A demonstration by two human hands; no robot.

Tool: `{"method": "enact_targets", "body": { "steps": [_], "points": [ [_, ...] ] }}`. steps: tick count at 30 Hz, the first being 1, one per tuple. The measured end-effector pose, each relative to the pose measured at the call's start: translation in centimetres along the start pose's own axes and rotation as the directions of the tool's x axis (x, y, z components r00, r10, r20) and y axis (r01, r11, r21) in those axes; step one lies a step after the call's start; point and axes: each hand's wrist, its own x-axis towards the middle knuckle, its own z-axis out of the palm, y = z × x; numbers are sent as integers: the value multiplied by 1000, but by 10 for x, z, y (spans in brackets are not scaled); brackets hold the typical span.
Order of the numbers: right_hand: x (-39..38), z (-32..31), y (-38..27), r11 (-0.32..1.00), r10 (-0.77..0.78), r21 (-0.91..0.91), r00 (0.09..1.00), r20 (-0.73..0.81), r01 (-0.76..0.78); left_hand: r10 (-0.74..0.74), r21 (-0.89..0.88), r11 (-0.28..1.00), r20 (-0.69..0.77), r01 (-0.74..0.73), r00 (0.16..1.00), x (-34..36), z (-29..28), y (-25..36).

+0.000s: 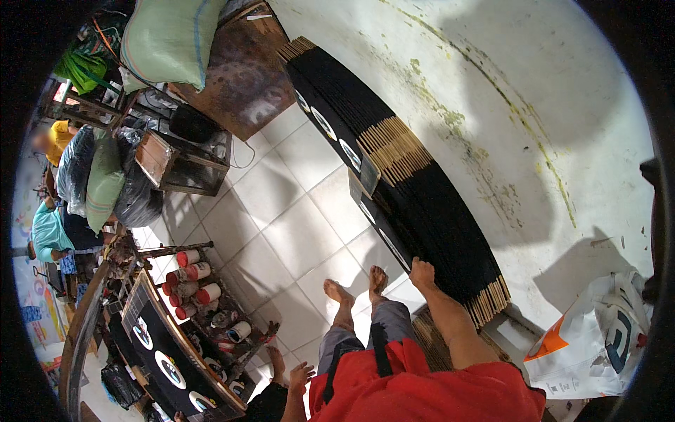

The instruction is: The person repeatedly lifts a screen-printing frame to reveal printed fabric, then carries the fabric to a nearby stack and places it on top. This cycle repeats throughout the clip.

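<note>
My right hand (422,273) is closed on the near end of a black panel (383,228) at the front of a long row. Behind it, the tightly packed black boards (450,218) have pale wooden edges showing at their ends and in the middle. White oval pictures mark the front faces of the farther ones. My left hand (301,376) hangs low beside my red shirt, fingers apart, holding nothing that I can see.
A pale wall (506,126) runs behind the row. Red-and-white cans (186,274) crowd a rack at left, next to another black panel with white ovals (169,369). A wooden box (186,165) and stuffed sacks (169,42) stand farther off. A white bag (583,352) sits right.
</note>
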Motion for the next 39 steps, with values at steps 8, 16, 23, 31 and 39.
{"method": "enact_targets", "body": {
  "steps": [8,16,23,31,39],
  "points": [
    [13,-21,18,998,66,1,998,-13,-66,172,-19,985,2,-172,985,-2,23,38],
    [20,-15,28,992,120,-29,991,-56,-121,255,10,967,6,-255,967,-14,30,72],
    [18,-7,37,995,84,-46,991,-101,-89,146,25,989,-28,-145,989,-14,21,47],
    [20,-12,39,992,99,-68,988,-118,-107,150,-5,989,-15,-150,989,-8,24,39],
    [28,-26,48,988,153,-26,988,-5,-153,202,54,978,5,-202,979,-4,13,47]
  ]
}}
